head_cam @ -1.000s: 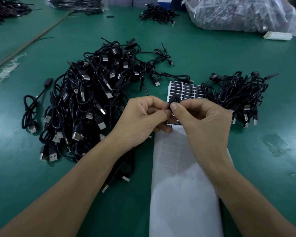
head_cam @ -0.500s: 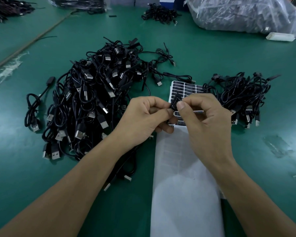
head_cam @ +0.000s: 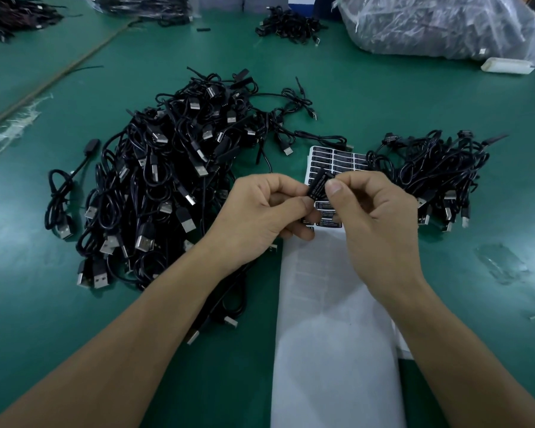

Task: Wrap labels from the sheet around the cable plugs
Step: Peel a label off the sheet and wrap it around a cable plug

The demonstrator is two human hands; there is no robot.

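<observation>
Plug (head_cam: 319, 186) (tilted up-right), left hand (head_cam: 260, 213), right hand (head_cam: 380, 220)

A big clear plastic bag (head_cam: 439, 26) lies on the green table (head_cam: 383, 97); a white block (head_cam: 507, 65) sits just beside the bag.

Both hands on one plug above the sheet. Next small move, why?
Probably the right hand presses the label round the plug with its thumb. The left hand pinches the plug, the printed label lies along it, above the label sheet; whether the wrap is closed is hidden.
</observation>
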